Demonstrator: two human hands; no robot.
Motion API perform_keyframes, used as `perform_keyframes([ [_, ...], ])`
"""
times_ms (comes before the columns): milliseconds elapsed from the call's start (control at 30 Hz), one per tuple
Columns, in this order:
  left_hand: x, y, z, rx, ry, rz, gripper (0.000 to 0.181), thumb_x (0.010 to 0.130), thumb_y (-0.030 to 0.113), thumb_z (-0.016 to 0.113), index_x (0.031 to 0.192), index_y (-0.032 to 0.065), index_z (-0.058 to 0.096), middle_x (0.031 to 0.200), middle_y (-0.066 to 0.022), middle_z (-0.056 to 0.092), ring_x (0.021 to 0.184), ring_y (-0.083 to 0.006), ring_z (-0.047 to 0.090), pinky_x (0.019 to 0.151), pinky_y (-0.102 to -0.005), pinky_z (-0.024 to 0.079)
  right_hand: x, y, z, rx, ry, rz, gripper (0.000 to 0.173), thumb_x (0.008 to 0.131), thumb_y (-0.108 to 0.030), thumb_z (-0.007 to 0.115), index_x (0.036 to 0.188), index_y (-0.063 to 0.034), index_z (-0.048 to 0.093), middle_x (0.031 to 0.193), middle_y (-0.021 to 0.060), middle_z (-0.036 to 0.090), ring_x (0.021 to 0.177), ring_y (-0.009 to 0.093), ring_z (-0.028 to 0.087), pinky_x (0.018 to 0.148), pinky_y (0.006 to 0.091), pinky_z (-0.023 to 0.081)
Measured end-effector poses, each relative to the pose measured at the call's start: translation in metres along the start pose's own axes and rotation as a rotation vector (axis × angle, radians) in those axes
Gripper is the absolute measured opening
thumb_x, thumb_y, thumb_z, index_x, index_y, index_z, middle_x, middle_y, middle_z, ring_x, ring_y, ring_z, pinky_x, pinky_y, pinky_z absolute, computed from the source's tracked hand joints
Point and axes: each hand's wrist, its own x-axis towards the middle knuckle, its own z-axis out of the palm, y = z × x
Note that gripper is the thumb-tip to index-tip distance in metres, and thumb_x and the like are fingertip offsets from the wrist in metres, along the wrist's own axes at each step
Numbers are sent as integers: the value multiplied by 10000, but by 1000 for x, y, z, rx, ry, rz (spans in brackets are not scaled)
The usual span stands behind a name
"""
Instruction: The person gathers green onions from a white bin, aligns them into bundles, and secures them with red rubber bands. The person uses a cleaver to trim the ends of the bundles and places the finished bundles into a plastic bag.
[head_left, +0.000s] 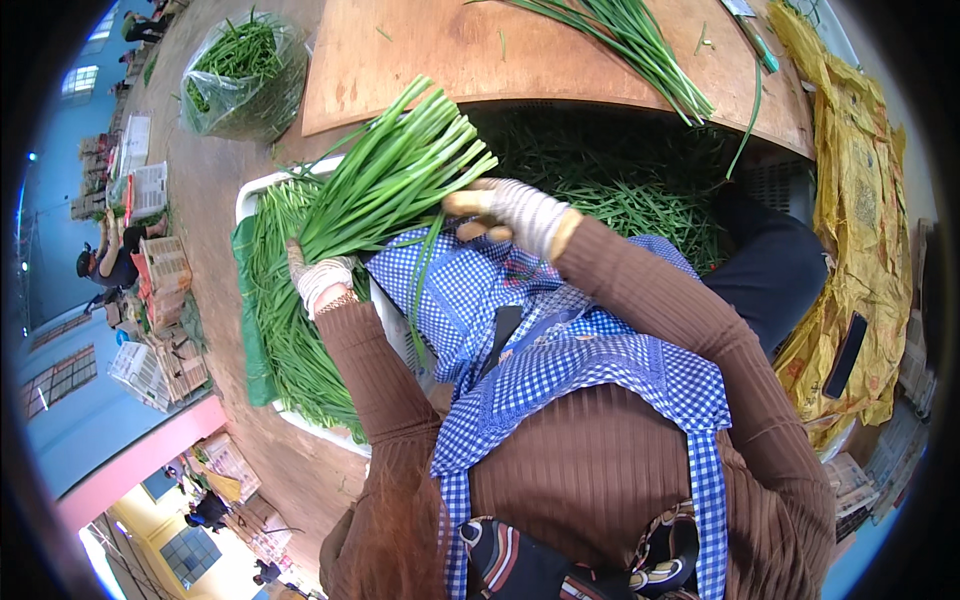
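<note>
A thick bunch of long green garlic chives (382, 180) lies across my left hand (319, 277), which wears a striped work glove and grips it from below on the leaf side. My right hand (514, 214), in a similar glove with bare-looking tan fingertips, is beside the pale cut stems, fingers curled; whether it touches a stem is unclear. A few loose leaves hang down over my blue checked apron (442, 277). Under the bunch, a white plastic crate (249, 196) holds many more chives (300, 322).
Ahead stands a wooden tabletop (420, 60) with a smaller chive bunch (637, 52) and a green-handled knife (761, 49). Leaf scraps (637, 214) heap beneath it. A clear plastic bag (247, 82) of greens sits left. A phone (845, 355) rests on yellow sacking (862, 225) at right. Other people work far left.
</note>
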Motion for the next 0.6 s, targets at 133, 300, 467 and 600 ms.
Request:
perform_keyframes([
  [133, 11, 1, -13, -151, 11, 21, 434, 887, 353, 488, 1228, 84, 491, 1289, -118, 483, 1195, -341, 413, 985, -567, 309, 15, 7, 11, 212, -132, -7, 232, 853, -192, 579, 989, -5, 560, 761, 73, 578, 412, 56, 397, 297, 172, 275],
  [300, 23, -1, -23, -139, 39, -21, 416, 871, 362, 516, 1190, 95, 528, 1263, -111, 506, 1177, -346, 423, 967, -587, 312, -20, 0, -88, 366, 229, -169, 269, 832, -251, 603, 981, -28, 593, 775, 24, 578, 457, 27, 426, 359, 149, 309],
  [467, 27, -5, -25, -30, 57, -14, 501, 865, 439, 494, 1239, 106, 495, 1290, -106, 489, 1208, -353, 394, 992, -608, 249, -38, -24, -123, -1392, 758, -74, 659, 723, -314, 682, 1254, -15, 431, 1097, 221, 586, 1036, 341, 563, 881, 370, 453],
  [600, 22, -2, -20, -54, 20, -30, 490, 875, 443, 473, 1229, 105, 506, 1295, -101, 486, 1218, -352, 383, 1001, -605, 229, -6, -14, -54, -830, 229, -484, 687, 705, -390, 682, 1241, -16, 469, 1081, 216, 600, 1000, 308, 592, 841, 338, 466],
])
